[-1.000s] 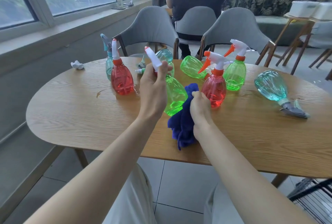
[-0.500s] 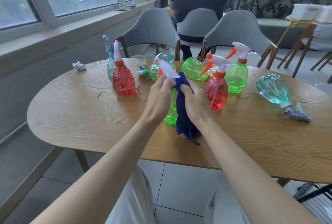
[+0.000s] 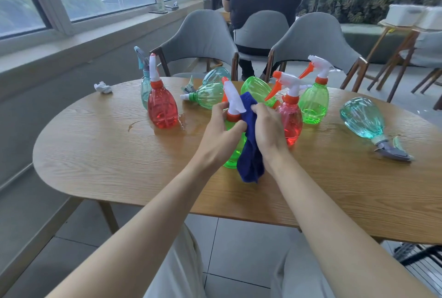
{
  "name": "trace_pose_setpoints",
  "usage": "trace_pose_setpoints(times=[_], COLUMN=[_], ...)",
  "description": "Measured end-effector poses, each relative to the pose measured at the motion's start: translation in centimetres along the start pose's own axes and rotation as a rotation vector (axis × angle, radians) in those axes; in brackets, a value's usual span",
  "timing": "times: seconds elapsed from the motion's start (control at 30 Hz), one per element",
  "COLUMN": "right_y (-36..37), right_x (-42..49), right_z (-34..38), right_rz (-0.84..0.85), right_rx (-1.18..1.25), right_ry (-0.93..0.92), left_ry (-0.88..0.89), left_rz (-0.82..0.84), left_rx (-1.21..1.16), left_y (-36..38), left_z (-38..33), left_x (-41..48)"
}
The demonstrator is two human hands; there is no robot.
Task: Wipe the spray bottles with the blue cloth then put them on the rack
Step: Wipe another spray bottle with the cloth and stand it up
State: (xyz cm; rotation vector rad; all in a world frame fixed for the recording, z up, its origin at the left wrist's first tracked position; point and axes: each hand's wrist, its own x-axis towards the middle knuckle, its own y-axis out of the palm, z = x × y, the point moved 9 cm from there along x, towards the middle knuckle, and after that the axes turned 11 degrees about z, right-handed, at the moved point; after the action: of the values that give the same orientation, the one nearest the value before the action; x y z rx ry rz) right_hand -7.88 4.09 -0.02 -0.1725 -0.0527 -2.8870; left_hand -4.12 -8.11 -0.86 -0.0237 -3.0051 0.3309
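Note:
My left hand (image 3: 221, 135) grips the neck of a green spray bottle (image 3: 233, 159) with a white and orange spray head, held upright over the wooden table (image 3: 107, 154). My right hand (image 3: 269, 130) holds the blue cloth (image 3: 250, 154) pressed against the bottle's right side; the cloth hangs down past the bottle's base. Other spray bottles stand on the table: a red one (image 3: 162, 108) at left, a red one (image 3: 290, 118) just behind my right hand, a green one (image 3: 313, 101). A teal bottle (image 3: 363, 118) lies on its side at right.
More bottles lie on their sides at the table's far edge (image 3: 208, 94). A crumpled white tissue (image 3: 103, 87) sits far left. Water spots lie beside the left red bottle. Grey chairs (image 3: 198, 41) stand behind the table, with a person seated beyond. A black wire rack (image 3: 423, 257) shows at bottom right.
The tilted green bottle has been brought upright. My right hand lifted the blue cloth from beside the bottle's body up against its neck and spray head.

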Motion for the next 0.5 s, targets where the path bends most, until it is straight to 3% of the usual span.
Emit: trace_pose_setpoints(times=[0.23,0.33,0.5], right_y=[-0.7,-1.5,-0.5], right_x=[0.2,0.4,1.1], right_z=[0.2,0.3,1.9], right_rz=[0.003,-0.031,0.08], right_rx=[-0.277,-0.244,-0.299], right_ry=[0.01,0.035,-0.06], left_ry=[0.012,0.013,-0.002], left_rz=[-0.004,0.012,0.08], left_rx=[0.176,0.196,0.207], left_y=[0.0,0.4,0.5], left_z=[-0.2,-0.1,-0.2], left_x=[0.2,0.2,0.8])
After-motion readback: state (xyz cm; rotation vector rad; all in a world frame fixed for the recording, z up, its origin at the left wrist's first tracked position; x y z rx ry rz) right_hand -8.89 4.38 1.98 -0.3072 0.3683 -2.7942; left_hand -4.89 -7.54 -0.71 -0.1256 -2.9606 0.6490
